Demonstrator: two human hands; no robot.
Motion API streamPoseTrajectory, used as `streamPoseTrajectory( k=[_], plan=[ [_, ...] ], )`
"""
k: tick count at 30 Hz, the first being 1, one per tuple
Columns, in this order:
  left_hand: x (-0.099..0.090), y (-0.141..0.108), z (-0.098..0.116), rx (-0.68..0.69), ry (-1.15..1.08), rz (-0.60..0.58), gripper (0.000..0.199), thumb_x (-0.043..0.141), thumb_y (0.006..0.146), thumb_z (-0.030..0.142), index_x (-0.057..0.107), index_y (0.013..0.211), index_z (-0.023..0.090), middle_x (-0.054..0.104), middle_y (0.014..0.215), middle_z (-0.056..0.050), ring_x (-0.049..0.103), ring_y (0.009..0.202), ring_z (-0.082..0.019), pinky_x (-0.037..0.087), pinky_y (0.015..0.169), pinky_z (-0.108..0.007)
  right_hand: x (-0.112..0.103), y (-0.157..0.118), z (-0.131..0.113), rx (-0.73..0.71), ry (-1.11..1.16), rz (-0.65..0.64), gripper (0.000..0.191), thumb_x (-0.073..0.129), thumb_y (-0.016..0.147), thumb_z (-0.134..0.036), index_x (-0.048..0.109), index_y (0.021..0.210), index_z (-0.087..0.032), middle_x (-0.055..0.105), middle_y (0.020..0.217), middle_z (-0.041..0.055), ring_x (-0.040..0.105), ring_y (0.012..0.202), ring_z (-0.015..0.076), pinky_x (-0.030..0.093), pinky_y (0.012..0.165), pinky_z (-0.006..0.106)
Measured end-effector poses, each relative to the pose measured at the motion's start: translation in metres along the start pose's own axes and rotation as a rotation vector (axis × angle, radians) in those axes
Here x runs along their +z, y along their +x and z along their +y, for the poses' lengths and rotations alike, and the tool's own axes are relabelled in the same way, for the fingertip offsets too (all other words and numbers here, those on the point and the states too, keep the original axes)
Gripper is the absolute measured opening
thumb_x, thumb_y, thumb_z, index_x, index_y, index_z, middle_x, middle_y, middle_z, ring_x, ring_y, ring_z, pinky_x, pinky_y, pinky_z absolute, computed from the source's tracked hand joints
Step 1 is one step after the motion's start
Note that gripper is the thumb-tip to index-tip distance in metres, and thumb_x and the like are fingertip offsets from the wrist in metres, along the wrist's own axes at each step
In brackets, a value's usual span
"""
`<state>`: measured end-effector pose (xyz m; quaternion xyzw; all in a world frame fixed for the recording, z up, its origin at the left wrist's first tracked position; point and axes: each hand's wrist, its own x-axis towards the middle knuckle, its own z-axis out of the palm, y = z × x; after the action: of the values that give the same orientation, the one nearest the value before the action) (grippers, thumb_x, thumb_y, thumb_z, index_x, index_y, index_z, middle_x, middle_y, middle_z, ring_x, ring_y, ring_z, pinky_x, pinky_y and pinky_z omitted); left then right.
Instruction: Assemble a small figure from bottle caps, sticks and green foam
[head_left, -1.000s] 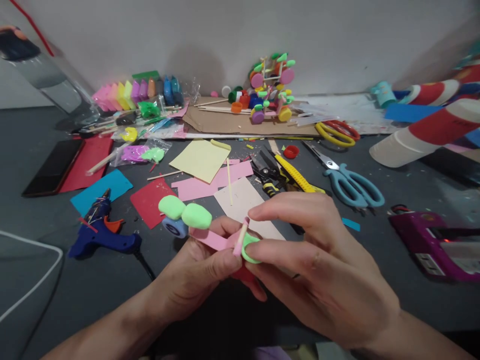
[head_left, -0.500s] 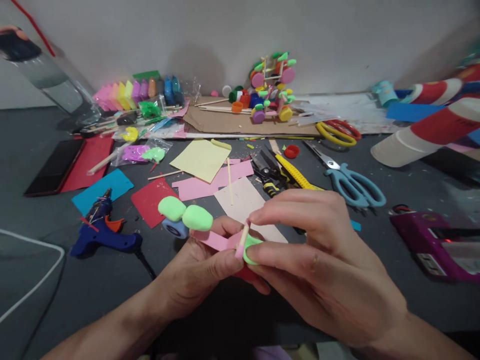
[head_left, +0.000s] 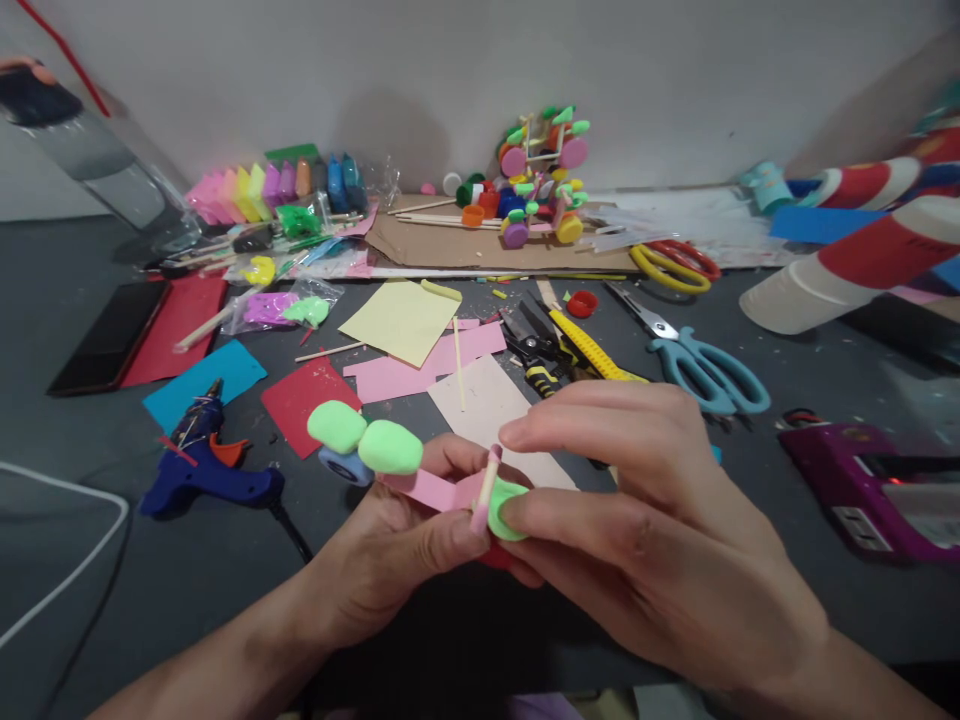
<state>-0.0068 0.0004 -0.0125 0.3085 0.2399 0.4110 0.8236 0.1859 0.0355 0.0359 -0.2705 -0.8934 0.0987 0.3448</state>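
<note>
The pink paper strip (head_left: 426,488) is held up above the worktop (head_left: 180,580), pinched in the left hand's (head_left: 390,560) closed grip. The right hand's (head_left: 675,560) grip is closed on the green clay disc (head_left: 497,510) beside the stick (head_left: 489,485); light, even pressure should avoid denting it.

Green clay (head_left: 499,500), pink strip (head_left: 429,489)

From the table's (head_left: 757,475) near edge, a free lane runs between right hand (head_left: 660,520) and purple device (head_left: 832,475), stopped by scissors (head_left: 661,328). Pliers (head_left: 534,343) and cutter (head_left: 589,345) obstruct the middle; glue gun (head_left: 210,480) and cable (head_left: 124,510), the left.
</note>
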Motion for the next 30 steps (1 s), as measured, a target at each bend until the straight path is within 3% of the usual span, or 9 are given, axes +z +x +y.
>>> streamPoseTrajectory(
  k=[8,12,16,22,30],
  plan=[
    [-0.0018,0.0015,-0.0016,0.048,-0.008,-0.049,0.026,0.067,0.090,0.036,0.061,0.108,0.018,0.068,0.098,-0.006,0.069,0.086,-0.018,0.055,0.085,-0.036,-0.0022,-0.0012,0.0002,-0.018,-0.039,-0.009,0.011,0.067,0.089,-0.019,0.066,0.099,-0.025,0.067,0.114,-0.0016,0.054,0.116,0.0147,0.041,0.109,0.025],
    [-0.0024,0.0009,-0.0009,0.044,0.010,-0.045,0.024,0.066,0.091,0.037,0.061,0.108,0.020,0.067,0.096,-0.004,0.067,0.086,-0.017,0.053,0.085,-0.034,-0.0030,-0.0007,0.0016,-0.019,-0.027,-0.013,0.014,0.071,0.087,-0.020,0.066,0.099,-0.024,0.067,0.115,-0.0006,0.055,0.117,0.0158,0.042,0.109,0.026],
    [-0.0057,0.0004,-0.0023,0.055,0.082,0.018,0.024,0.068,0.089,0.039,0.062,0.104,0.021,0.064,0.092,0.000,0.062,0.085,-0.012,0.049,0.080,-0.023,-0.0020,0.0024,0.0032,-0.051,0.002,0.020,0.014,0.073,0.086,-0.023,0.064,0.097,-0.022,0.068,0.109,0.0028,0.060,0.111,0.0162,0.047,0.104,0.029],
    [-0.0037,0.0001,-0.0020,0.018,0.001,-0.057,0.024,0.066,0.091,0.037,0.059,0.108,0.021,0.068,0.092,-0.004,0.068,0.084,-0.016,0.052,0.085,-0.033,-0.0007,0.0001,0.0043,-0.051,-0.012,-0.020,0.015,0.070,0.087,-0.021,0.063,0.101,-0.024,0.065,0.119,0.0011,0.056,0.116,0.0166,0.045,0.107,0.031],
    [-0.0018,0.0005,-0.0015,0.030,-0.044,-0.066,0.023,0.069,0.090,0.033,0.061,0.107,0.019,0.068,0.092,-0.002,0.068,0.080,-0.013,0.053,0.083,-0.028,-0.0027,-0.0024,0.0017,-0.048,-0.051,-0.044,0.020,0.071,0.087,-0.023,0.064,0.105,-0.027,0.066,0.120,-0.0028,0.053,0.119,0.0147,0.041,0.111,0.024]
  ],
)
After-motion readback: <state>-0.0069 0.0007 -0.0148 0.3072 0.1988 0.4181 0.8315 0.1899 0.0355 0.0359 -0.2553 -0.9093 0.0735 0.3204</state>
